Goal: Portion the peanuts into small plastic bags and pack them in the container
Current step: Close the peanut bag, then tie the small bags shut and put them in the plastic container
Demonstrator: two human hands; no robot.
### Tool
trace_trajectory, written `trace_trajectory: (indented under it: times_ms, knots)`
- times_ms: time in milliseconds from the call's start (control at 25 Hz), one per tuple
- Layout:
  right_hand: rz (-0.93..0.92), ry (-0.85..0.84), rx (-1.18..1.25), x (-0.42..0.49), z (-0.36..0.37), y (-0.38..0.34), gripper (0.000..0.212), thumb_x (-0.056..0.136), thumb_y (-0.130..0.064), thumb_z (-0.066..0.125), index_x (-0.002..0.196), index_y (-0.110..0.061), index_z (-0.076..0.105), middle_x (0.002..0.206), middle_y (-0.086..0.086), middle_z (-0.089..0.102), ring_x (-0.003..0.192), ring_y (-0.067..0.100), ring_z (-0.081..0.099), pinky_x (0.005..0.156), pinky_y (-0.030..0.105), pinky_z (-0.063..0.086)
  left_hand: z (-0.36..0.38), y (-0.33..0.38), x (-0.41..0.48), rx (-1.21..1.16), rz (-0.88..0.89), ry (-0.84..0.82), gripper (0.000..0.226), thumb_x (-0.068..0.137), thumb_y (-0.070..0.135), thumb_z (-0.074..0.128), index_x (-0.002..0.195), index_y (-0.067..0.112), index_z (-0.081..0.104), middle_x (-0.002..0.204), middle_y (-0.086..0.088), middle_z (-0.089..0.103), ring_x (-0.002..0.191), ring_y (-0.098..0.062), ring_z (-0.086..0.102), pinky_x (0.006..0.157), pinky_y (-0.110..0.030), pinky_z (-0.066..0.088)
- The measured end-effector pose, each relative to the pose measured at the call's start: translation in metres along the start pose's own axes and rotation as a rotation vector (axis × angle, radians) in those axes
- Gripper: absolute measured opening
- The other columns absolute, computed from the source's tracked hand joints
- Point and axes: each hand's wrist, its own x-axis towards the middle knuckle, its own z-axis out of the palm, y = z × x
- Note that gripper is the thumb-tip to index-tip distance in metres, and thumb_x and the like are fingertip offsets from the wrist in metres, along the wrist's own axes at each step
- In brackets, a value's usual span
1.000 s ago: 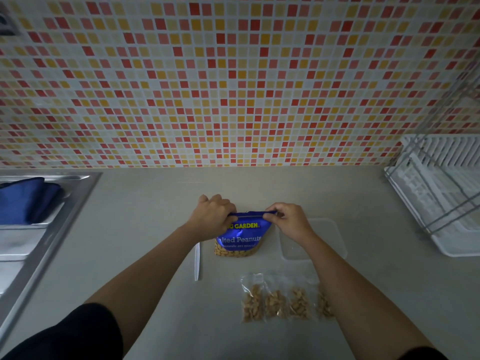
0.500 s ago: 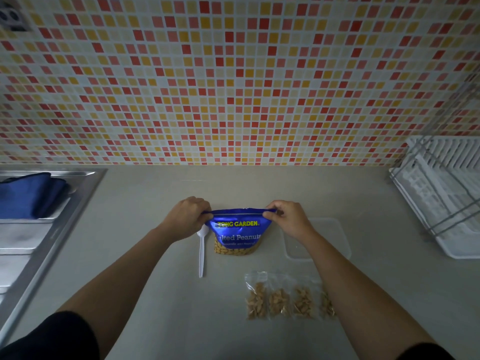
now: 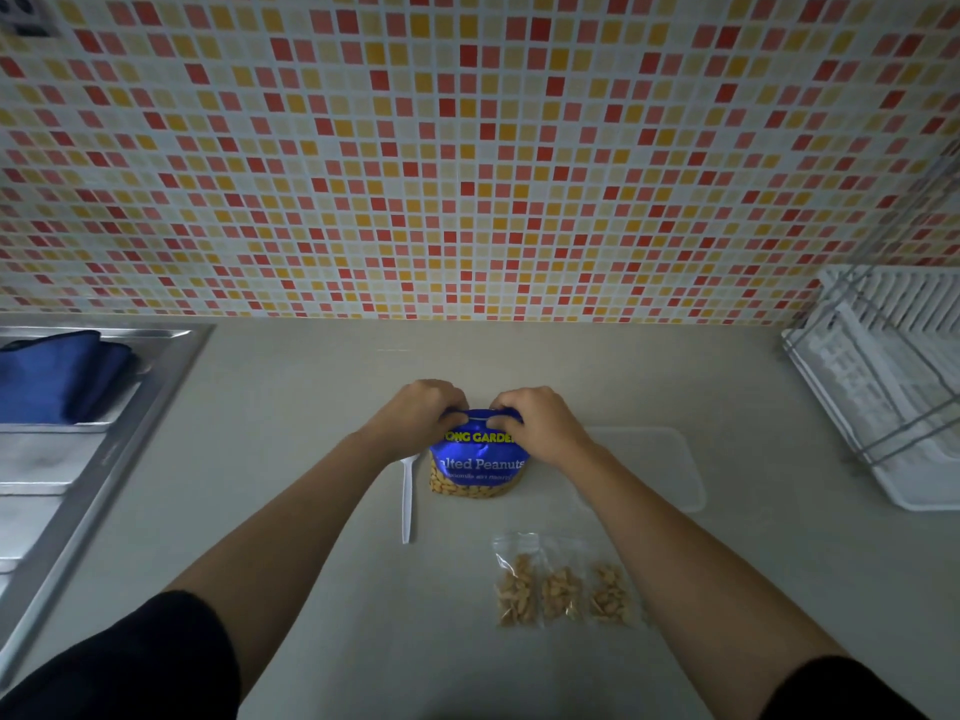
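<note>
Both hands, left hand (image 3: 415, 415) and right hand (image 3: 540, 426), have fingers clamped on top edge of blue salted-peanuts bag (image 3: 475, 459), upright on worktop (image 3: 311, 407); three filled small bags (image 3: 563, 589) nearer; clear container (image 3: 654, 470) right of it.

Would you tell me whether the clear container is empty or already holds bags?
Empty: the container shows nothing inside, and the filled bags lie on the counter nearer the person.

Person wears a black short-sleeved top; both sleeves end above the elbow. Forearms bare. Left hand (image 3: 415, 415) and right hand (image 3: 540, 428) bare: no gloves, rings, watch or wristbands visible.
</note>
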Motion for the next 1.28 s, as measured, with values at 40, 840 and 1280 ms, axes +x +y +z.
trace_trajectory:
  times_ms: [40,840,1280]
  knots:
    - [0.024,0.005,0.014,0.0,0.001,0.0,0.016,0.086,-0.021,0.061,0.097,-0.013,0.069,0.093,0.009,0.07,0.085,0.023,0.062,0.067,0.026,0.041,0.003,0.0,0.0,0.01,0.004,0.024,0.02,0.091,0.016,0.05,0.1,0.005,0.064,0.097,-0.012,0.067,0.091,-0.025,0.059,0.079,-0.028,0.041]
    - [0.075,-0.094,-0.187,-0.111,0.081,0.055,0.032,0.086,-0.021,0.054,0.115,-0.01,0.061,0.108,0.013,0.058,0.103,0.031,0.056,0.093,0.035,0.043,0.137,0.06,-0.082,-0.354,-0.289,0.04,0.037,0.087,0.024,0.06,0.121,0.011,0.059,0.108,-0.017,0.057,0.096,-0.033,0.06,0.089,-0.032,0.044]
    - [0.253,0.139,0.511,-0.142,0.075,0.036,0.011,0.08,-0.014,0.069,0.088,-0.018,0.062,0.075,-0.003,0.068,0.068,0.004,0.061,0.068,0.016,0.045,0.114,0.076,-0.098,-1.137,-0.47,0.073,0.015,0.082,0.002,0.064,0.088,0.014,0.059,0.074,-0.002,0.069,0.071,-0.013,0.066,0.069,-0.024,0.052]
